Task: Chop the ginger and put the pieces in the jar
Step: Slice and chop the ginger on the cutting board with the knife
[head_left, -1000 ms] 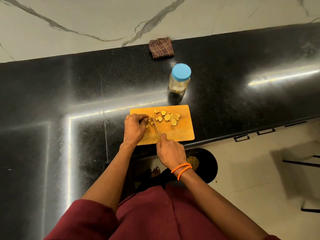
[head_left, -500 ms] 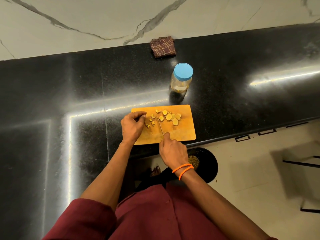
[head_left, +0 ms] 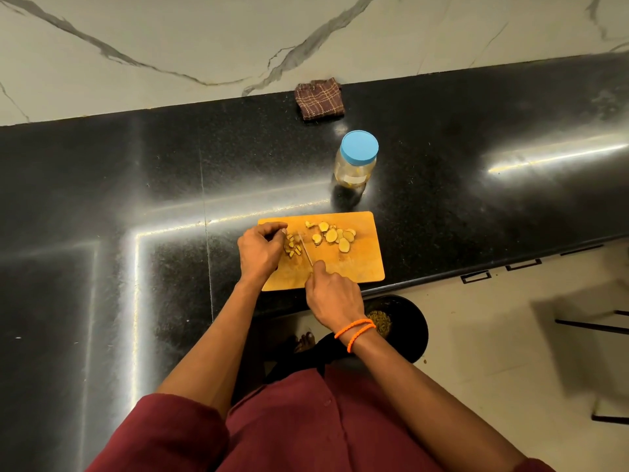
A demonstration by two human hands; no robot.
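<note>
**Ginger on the board, jar capped behind it**

A person in a maroon top stands at a black granite counter (head_left: 136, 199), bent over an orange cutting board (head_left: 354, 264) that sits at the counter's front edge. On the board's left end the left hand (head_left: 260, 250) is curled, its fingertips bunched against a small heap of chopped ginger bits (head_left: 293, 247); whether it actually pinches a piece I cannot tell. Just right of that heap runs the thin blade of a knife (head_left: 306, 250), pointing away from the body, its handle wrapped in the right hand (head_left: 333, 294), which wears two orange bands at the wrist. Further right on the board lie the round ginger slices (head_left: 332, 235), loosely scattered and apart from the blade. Behind the board stands the jar (head_left: 355, 165), upright, blue lid on. A folded checked cloth (head_left: 320, 98) lies by the marble wall beyond it.
</note>
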